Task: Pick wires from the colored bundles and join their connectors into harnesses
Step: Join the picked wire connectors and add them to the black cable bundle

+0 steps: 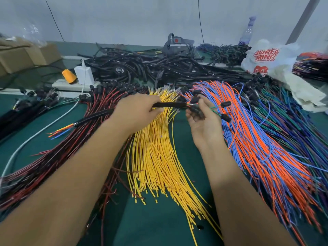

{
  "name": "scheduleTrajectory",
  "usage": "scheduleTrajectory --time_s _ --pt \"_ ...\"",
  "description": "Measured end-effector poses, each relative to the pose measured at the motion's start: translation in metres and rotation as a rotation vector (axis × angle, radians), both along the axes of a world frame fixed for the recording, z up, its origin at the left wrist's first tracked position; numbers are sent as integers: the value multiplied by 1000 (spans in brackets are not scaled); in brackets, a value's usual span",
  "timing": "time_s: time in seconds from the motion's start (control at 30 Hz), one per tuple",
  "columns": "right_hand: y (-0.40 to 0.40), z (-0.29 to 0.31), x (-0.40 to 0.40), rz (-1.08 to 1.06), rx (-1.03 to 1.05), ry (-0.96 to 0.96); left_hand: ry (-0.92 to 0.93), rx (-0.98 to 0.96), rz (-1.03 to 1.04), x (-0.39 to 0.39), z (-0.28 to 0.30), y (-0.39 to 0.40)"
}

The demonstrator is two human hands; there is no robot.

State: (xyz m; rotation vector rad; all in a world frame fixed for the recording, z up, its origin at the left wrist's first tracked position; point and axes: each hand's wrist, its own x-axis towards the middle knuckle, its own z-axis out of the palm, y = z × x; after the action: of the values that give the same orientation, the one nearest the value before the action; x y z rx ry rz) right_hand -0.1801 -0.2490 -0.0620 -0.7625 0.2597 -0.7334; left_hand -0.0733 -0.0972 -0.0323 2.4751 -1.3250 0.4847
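Two hands meet above the yellow wire bundle [156, 157]; the left hand [136, 114] has its fingers curled round a black sleeved harness [170, 105]; the right hand [204, 119], palm up, pinches the black connectors [196, 102] at the harness end; orange and blue wires [257, 139] lie just right.

We reach both bare forearms forward from the bottom edge, converging toward the middle. Our left hand [137, 113] is turned palm-down, fingers curled and pinching closed near the thumb. Our right hand [204, 119] sits just beside it, palm turned up and toward the left, fingers bent upward and loosely cupped, fingertips close to the left hand's.
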Motion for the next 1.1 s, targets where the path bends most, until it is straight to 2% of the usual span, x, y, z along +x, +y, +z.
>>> scheduleTrajectory --time_s 0.1,0.2,0.3,0.37,0.5,0.57,0.67,0.73,0.8,0.87,0.97,1.03,1.1 --pt "-3 6 -3 89 258 -113 -1 55 124 17 10 31" --pt "11 14 6 248 321 -83 104 -84 192 20 23 43" --pt "50 29 25 421 80 100 226 -241 259 23 46 49" --pt "83 39 38 527 -135 188 310 -262 257 26 68 60" --pt "141 51 54 593 -545 305 455 -341 329 35 115 105" --pt "156 49 58 598 -698 349 371 -358 412 42 136 136" --pt "162 43 58 577 -768 364 152 -293 642 62 150 188" --pt "159 41 55 539 -793 364 72 -230 751 73 139 223" --pt "152 39 50 502 -832 365 89 -159 828 81 110 252" --pt "144 36 44 474 -883 388 195 0 932 86 64 275" --pt "126 31 35 441 -979 438 448 280 1089 79 1 295" --pt "109 26 29 404 -1043 461 538 268 1166 75 -17 297" --pt "88 19 24 313 -1095 490 441 235 1191 76 -16 283"
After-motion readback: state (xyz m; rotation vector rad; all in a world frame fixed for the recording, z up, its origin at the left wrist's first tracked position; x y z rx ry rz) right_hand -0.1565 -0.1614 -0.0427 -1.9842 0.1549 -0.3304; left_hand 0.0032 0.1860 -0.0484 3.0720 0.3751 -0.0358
